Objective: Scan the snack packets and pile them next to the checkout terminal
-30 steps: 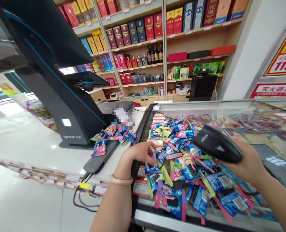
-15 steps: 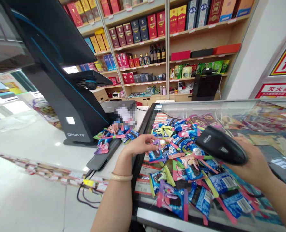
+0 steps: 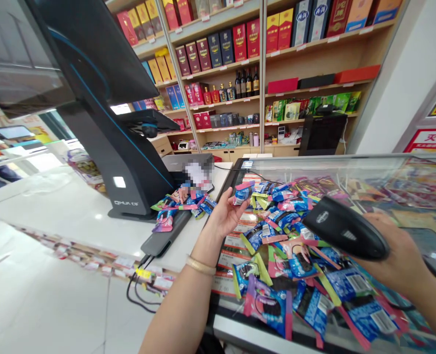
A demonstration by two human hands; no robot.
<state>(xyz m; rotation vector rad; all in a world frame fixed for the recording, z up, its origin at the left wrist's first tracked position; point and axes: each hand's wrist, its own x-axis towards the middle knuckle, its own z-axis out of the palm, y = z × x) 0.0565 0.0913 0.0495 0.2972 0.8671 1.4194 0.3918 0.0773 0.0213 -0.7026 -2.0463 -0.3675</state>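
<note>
My left hand (image 3: 224,216), with a bracelet at the wrist, is turned palm up, its thumb and fingers closed on a small blue and pink snack packet (image 3: 242,195) just over the counter. In my right hand (image 3: 396,253) is a black barcode scanner (image 3: 345,228), its head pointing left over the packets. Below both hands, blue snack packets (image 3: 268,306) with pink, purple and green edges lie in a loose heap on the glass counter (image 3: 276,169). Some have barcodes facing up. A smaller heap of packets (image 3: 183,199) lies at the foot of the cash register (image 3: 129,162).
A grey bar-shaped device (image 3: 162,238) with cables sits on the white counter (image 3: 70,206) at left. Dark phone-like screen (image 3: 424,241) lies beyond my right hand. Shelves (image 3: 225,64) of boxes and bottles stand behind, beside a black cabinet (image 3: 323,135).
My left hand has lifted a packet from the heap, moved slightly up and turned palm up with it. The scanner stays in my right hand. The whole view has shifted a little.
</note>
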